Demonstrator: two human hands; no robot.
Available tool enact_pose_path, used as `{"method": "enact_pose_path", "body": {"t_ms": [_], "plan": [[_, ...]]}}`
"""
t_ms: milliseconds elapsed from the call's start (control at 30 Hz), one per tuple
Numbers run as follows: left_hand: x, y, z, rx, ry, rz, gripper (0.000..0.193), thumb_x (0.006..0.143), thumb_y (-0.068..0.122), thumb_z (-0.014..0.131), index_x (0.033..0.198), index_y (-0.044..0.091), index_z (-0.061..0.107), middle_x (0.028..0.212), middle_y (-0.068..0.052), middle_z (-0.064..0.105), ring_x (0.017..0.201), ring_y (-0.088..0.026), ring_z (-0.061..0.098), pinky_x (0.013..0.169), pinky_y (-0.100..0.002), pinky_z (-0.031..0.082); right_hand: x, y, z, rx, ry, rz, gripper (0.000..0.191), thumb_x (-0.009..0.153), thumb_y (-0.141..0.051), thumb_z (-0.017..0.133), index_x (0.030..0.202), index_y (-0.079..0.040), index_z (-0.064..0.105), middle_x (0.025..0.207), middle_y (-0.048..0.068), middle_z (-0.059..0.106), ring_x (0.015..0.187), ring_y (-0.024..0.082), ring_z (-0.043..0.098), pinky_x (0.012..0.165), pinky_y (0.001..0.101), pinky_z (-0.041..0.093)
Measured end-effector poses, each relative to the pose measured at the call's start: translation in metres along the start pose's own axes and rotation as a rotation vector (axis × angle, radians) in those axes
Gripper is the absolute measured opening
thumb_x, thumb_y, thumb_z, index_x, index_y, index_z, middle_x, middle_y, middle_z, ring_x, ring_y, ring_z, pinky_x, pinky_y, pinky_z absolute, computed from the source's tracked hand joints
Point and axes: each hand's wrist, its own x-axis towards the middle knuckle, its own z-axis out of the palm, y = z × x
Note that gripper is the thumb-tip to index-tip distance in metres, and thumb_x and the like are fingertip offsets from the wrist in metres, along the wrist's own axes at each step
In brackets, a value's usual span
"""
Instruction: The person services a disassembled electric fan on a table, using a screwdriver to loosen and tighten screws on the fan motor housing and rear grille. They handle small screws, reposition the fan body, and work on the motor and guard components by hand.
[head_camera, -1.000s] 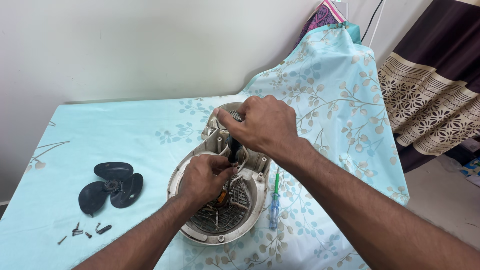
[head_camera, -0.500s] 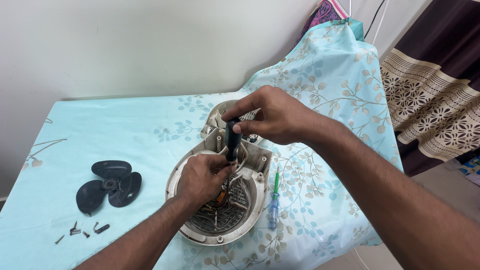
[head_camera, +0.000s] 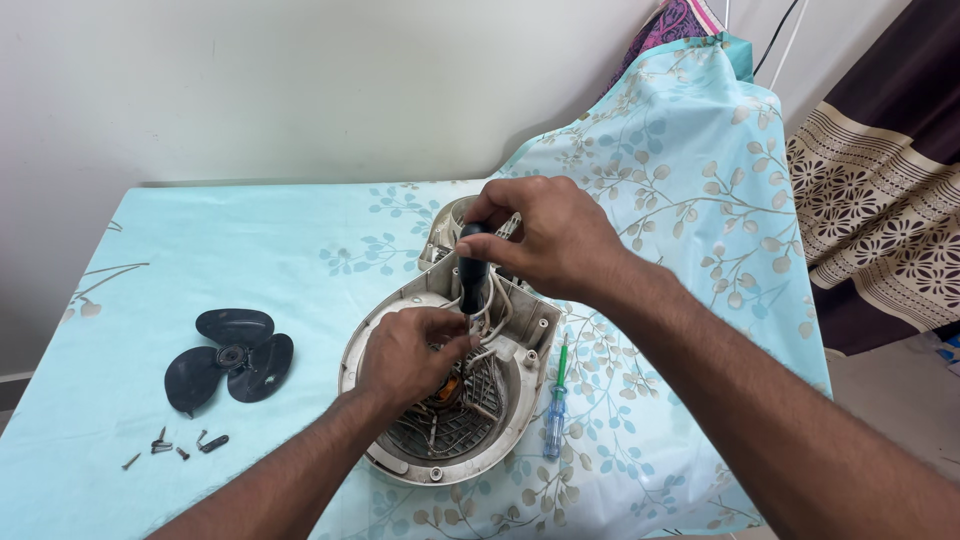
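Screws, a small dark scatter, lie on the counter well to the left of the round fan housing, toward the near edge. Just above them sits a black three-bladed fan propeller, flat on the pale blue floral cloth and likewise apart from the housing. Next comes the left hand, which reaches into the housing from the near-left side; its fingers are curled and pinched together over the white wires and the orange part at the centre, though what exactly they pinch is hidden beneath them. The housing itself is a grey-white plastic shell lying open side up, with a grille visible in its near half. Above the housing's middle, the right hand is closed around the dark handle of a screwdriver, which stands nearly upright with its tip down inside the housing, right beside the left hand's fingertips. Just to the right of the housing, a second screwdriver with a green top and clear blue handle lies flat on the cloth, close to the housing's rim.
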Motion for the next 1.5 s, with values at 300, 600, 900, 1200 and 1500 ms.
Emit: {"method": "enact_pose_path", "body": {"t_ms": [300,600,900,1200,1500], "plan": [[-0.02,-0.032,0.007,0.227,-0.055,0.187,0.051,0.072,0.034,0.087,0.119,0.017,0.078,0.109,-0.007,0.077,0.096,-0.026,0.072,0.09,-0.04,0.055,-0.006,0.004,-0.007,-0.208,-0.308,-0.091,0.033,0.086,-0.033,0.074,0.109,-0.011,0.067,0.091,0.012,0.077,0.088,0.033,0.074,0.077,0.0472,0.056],[-0.019,-0.037,0.014,0.311,-0.054,0.207,0.049,0.074,0.041,0.085,0.119,0.021,0.077,0.104,-0.002,0.073,0.107,-0.024,0.063,0.099,-0.043,0.041,-0.004,0.007,-0.014,-0.39,-0.277,-0.097,0.042,0.087,-0.045,0.075,0.105,-0.009,0.064,0.084,0.016,0.073,0.085,0.039,0.071,0.073,0.0523,0.055],[-0.02,-0.033,0.016,0.325,-0.066,0.19,0.044,0.077,0.041,0.083,0.116,0.022,0.076,0.104,0.0,0.07,0.11,-0.023,0.061,0.101,-0.042,0.039,-0.006,-0.011,0.003,-0.477,-0.243,0.199,0.053,0.088,-0.061,0.068,0.098,-0.009,0.069,0.074,0.013,0.074,0.073,0.031,0.076,0.069,0.0463,0.06],[-0.021,-0.031,0.017,0.313,-0.072,0.167,0.043,0.077,0.041,0.083,0.115,0.023,0.076,0.104,0.002,0.07,0.111,-0.021,0.061,0.103,-0.042,0.038,-0.007,-0.015,-0.008,-0.504,-0.33,0.118,0.066,0.086,-0.071,0.069,0.117,-0.013,0.059,0.092,0.012,0.075,0.087,0.031,0.072,0.074,0.0498,0.055],[-0.021,-0.032,0.017,0.314,-0.06,0.16,0.042,0.078,0.042,0.082,0.115,0.024,0.076,0.103,0.001,0.071,0.11,-0.021,0.062,0.103,-0.042,0.038,-0.007,0.001,-0.021,-0.289,-0.315,-0.156,0.033,0.078,-0.04,0.079,0.097,-0.013,0.072,0.086,0.005,0.077,0.084,0.028,0.076,0.072,0.0445,0.057]]}}
